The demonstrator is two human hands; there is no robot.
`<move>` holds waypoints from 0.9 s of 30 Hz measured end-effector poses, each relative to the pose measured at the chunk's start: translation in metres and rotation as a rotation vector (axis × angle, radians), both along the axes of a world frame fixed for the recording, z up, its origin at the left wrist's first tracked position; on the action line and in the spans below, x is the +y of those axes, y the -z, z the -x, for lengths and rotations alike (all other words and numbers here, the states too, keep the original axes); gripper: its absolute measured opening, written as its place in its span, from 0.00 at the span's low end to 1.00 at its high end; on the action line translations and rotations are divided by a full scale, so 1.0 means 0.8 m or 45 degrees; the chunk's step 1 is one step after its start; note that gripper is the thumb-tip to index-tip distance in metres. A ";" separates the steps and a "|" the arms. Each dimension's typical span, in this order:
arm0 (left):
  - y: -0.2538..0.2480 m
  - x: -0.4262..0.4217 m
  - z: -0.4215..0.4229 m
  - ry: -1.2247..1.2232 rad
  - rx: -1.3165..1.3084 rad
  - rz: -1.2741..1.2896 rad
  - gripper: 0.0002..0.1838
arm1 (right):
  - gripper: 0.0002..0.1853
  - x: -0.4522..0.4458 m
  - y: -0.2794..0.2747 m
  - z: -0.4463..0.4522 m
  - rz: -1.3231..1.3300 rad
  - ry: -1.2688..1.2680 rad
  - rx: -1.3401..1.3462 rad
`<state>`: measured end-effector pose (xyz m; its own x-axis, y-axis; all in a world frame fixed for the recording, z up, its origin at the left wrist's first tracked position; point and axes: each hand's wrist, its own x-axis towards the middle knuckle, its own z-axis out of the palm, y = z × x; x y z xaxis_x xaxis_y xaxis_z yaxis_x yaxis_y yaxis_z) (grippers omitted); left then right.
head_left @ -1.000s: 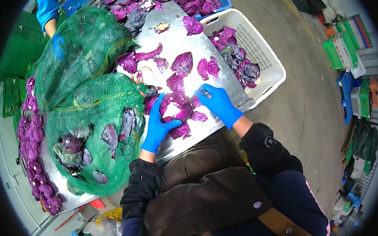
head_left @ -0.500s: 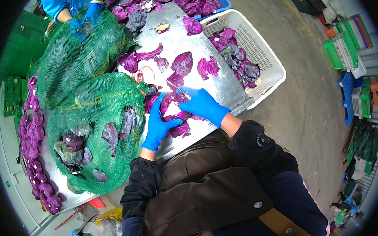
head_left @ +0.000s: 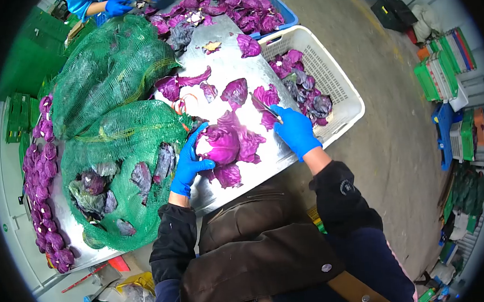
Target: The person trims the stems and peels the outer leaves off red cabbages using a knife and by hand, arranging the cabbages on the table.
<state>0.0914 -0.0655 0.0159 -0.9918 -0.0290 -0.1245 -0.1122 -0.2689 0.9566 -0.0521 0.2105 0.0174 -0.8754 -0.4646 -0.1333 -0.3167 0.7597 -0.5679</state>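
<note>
My left hand (head_left: 188, 165), in a blue glove, is wrapped round the left side of a red cabbage (head_left: 222, 145) on the metal table (head_left: 227, 58). Loose purple leaves (head_left: 250, 145) lie against the cabbage, to its right and below. In my blue-gloved right hand (head_left: 297, 132) is a thin-bladed knife (head_left: 263, 105), its blade pointing up and left, apart from the cabbage. More single leaves (head_left: 234, 94) are scattered beyond it. A green mesh sack (head_left: 124, 130) with cabbages inside lies just left of my left hand.
A white crate (head_left: 344, 84) with trimmed leaves stands along the table's right edge; a blue crate (head_left: 286, 7) full of leaves is behind it. A second mesh sack (head_left: 112, 65) lies further back. Several cabbages (head_left: 41, 180) line the left edge. A co-worker's gloved hand (head_left: 118, 7) is at the far end.
My right hand has moved right with the knife, away from the cabbage, which now shows more fully. My left hand has shifted slightly left. The co-worker's hands have drawn back from the far sack.
</note>
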 end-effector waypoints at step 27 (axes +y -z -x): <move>0.006 0.093 0.001 -0.554 0.005 1.174 0.53 | 0.31 -0.079 -0.011 -0.051 0.606 -0.228 -0.076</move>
<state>0.0904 0.0088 0.0111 -0.8726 -0.4701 0.1322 -0.1767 0.5563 0.8120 -0.0114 0.1475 0.0259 -0.7737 -0.6282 0.0825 -0.3751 0.3492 -0.8587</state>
